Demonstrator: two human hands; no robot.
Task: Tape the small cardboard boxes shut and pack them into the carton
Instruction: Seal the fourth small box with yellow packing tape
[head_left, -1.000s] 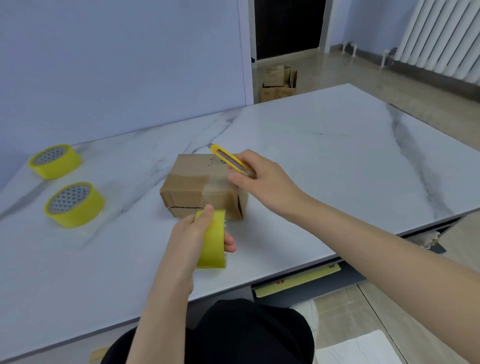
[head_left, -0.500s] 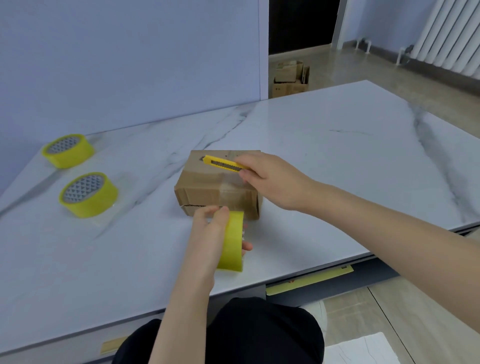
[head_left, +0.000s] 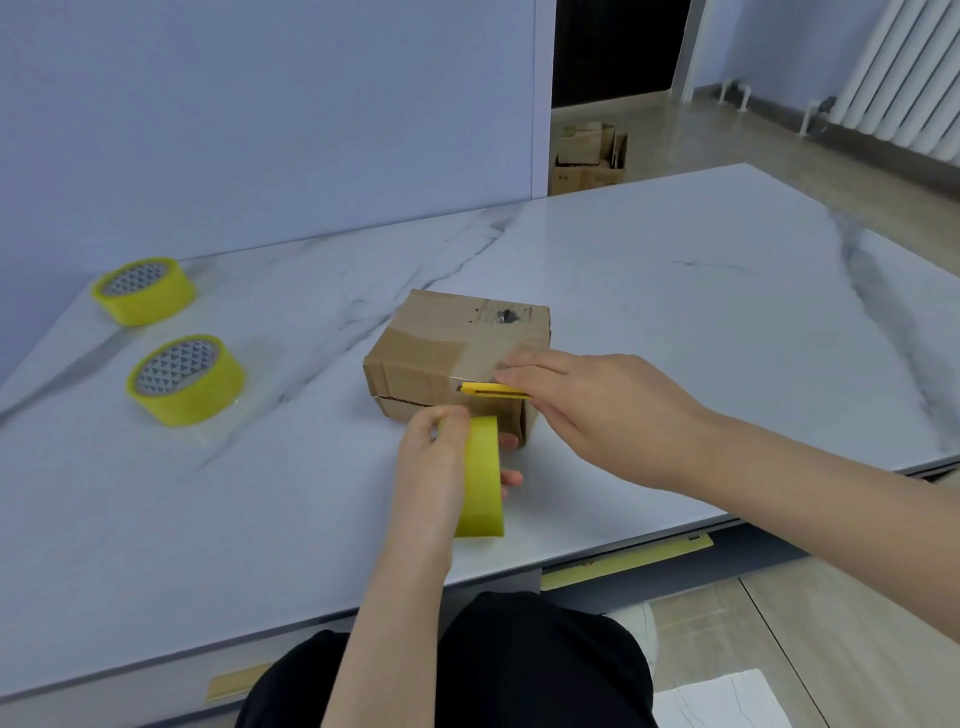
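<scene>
"Down from the lid to the small box's near face goes the knife. Why?"

"Right hand pinches it at the strip, probably to cut; left hand grips the tape roll upright, keeping pull (box sits mid-bench)."

"Anything in the way?"

"No: near spare roll and far spare roll lie well left; carton waits on the floor beyond."

I count three rolls of yellow tape: a far roll, a near roll and a third roll. One small cardboard box, one table, one yellow cutter. Two hands: left hand, right hand. The cardboard heap by the doorway is too jumbled to count.
</scene>
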